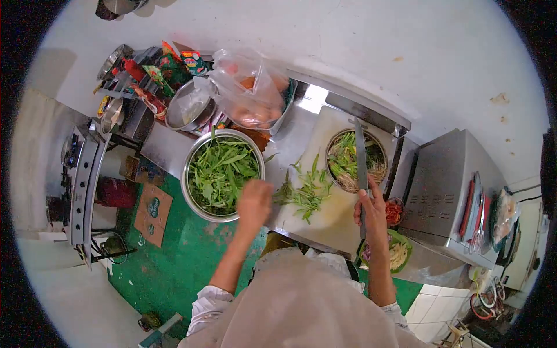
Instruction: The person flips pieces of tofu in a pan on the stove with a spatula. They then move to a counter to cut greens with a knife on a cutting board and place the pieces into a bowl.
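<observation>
My right hand [372, 210] is wrapped round the handle of a long kitchen knife [361, 153], whose blade points away from me across a round bowl of stalks and roots [342, 159]. My left hand [255, 203] is at the right rim of a steel bowl [187, 188] heaped with green leaves [223, 174]. Motion smears its fingers, so I cannot make out whether they hold anything. Between the two hands, cut green leaves and stems [307, 191] lie loose on a white cutting board [284, 217].
A clear plastic bag of eggs [255, 113] stands behind the leaf bowl, beside a steel pot [188, 107] and sauce packets. Right of the board are a small bowl of chopped red pieces [394, 211], a green dish [400, 255] and a grey metal appliance [455, 185]. A stove [81, 191] is far left.
</observation>
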Demonstrator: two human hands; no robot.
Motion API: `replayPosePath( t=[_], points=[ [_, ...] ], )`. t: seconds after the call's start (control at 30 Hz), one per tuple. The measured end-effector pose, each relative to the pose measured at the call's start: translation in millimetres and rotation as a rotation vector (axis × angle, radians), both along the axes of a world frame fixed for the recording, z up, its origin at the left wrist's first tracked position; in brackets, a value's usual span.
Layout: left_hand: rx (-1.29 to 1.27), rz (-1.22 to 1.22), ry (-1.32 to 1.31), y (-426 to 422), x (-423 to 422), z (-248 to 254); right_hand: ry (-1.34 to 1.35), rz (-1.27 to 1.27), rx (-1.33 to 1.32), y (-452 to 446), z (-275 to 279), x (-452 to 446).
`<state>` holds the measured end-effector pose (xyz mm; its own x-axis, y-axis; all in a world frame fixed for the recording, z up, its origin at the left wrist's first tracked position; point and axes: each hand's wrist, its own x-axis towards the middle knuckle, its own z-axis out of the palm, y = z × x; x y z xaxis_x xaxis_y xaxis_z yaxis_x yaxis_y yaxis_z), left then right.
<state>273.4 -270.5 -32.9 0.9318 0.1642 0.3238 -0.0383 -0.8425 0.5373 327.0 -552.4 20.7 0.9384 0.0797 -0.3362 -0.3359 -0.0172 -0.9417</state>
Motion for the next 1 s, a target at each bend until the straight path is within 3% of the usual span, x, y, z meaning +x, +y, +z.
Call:
replayPosePath(
  t=[0.17, 0.3, 0.5, 0.67, 0.8, 0.87, 0.93, 1.0],
  points=[
    [0.065, -0.307, 0.284, -63, -1, -48, -0.014, 0.012, -0.017, 1, 2, -1],
    [0.155, -0.351, 0.188, -70, 3, -67, 0.003, -0.017, 0.024, -3, 5, -5],
    [0.173, -0.355, 0.308, -68, 8, -65, 0.012, -0.038, -0.011, -12, 5, -15],
    [-0.109, -0.279, 0.094, -68, 17, -24, 0.001, -0.039, -0.039, -15, 2, -16],
    [-0.322, -0.201, 0.043, -65, 29, -1, 0.034, -0.043, 0.026, -10, 3, -15],
    [-0.593, -0.054, 0.1, -63, 38, 9, 0.03, -0.044, 0.066, -8, -2, -15],
    [-0.667, -0.019, 0.15, -58, 45, 22, 0.02, -0.022, 0.024, -7, 1, -15],
    [-0.801, -0.038, 0.028, -50, 50, 21, 0.009, 0.001, -0.015, -7, 3, -16]
  ],
)
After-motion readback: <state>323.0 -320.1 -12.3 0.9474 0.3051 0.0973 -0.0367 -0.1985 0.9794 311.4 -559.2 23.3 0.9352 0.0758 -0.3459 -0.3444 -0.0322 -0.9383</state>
